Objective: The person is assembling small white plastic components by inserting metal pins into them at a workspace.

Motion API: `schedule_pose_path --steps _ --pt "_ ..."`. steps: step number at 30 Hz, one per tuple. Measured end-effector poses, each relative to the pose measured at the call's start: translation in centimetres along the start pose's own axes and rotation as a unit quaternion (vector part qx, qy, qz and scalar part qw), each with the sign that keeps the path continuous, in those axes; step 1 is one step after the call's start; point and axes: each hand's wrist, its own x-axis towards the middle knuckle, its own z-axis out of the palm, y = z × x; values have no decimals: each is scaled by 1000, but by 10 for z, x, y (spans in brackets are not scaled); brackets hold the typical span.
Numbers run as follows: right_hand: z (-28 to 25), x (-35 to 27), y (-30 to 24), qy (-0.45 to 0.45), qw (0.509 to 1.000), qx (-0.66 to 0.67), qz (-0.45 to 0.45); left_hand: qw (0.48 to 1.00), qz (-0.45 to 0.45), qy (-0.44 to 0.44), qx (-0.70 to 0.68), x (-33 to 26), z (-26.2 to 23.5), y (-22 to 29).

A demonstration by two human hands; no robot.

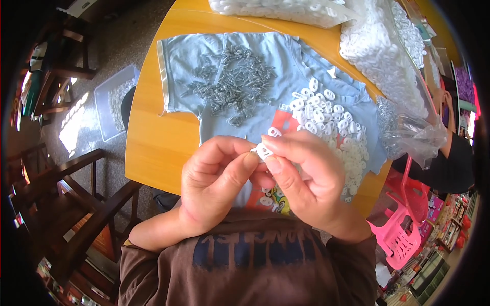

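Observation:
Near the shirt's lower edge, my left hand [214, 178] and my right hand [309, 176] meet and pinch a small white plastic piece [263, 151] with slots in it. Thumbs and forefingers of both hands press on its sides; part of it is hidden by the fingertips. Beyond my hands a heap of small metal springs [235, 81] lies on a spread light-blue T-shirt [286, 56]. Right of the springs is a pile of white oval plastic pieces with holes [316, 109], similar to the held one. Smaller pale pieces [354, 163] lie beside my right hand.
The shirt covers part of a yellow wooden table [148, 137]. Large clear bags of white pieces [377, 61] line its far and right sides, with a crumpled bag [413, 132] at the right edge. A plastic bin [108, 109], dark wooden chairs [92, 204] and a pink chair [400, 234] surround it. Another person's arm [449, 120] shows at right.

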Motion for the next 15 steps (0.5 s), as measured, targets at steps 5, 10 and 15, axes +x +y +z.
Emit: schedule_pose_path --steps 5,10,15 --pt "-1 -1 -6 0 998 -52 -42 1000 19 -21 1 -3 0 2" --pt "-6 -5 -7 -19 1000 -17 -11 999 35 -30 28 -6 1 5" --pt "-12 -12 -7 -66 994 64 64 941 99 -53 319 -4 -12 8"
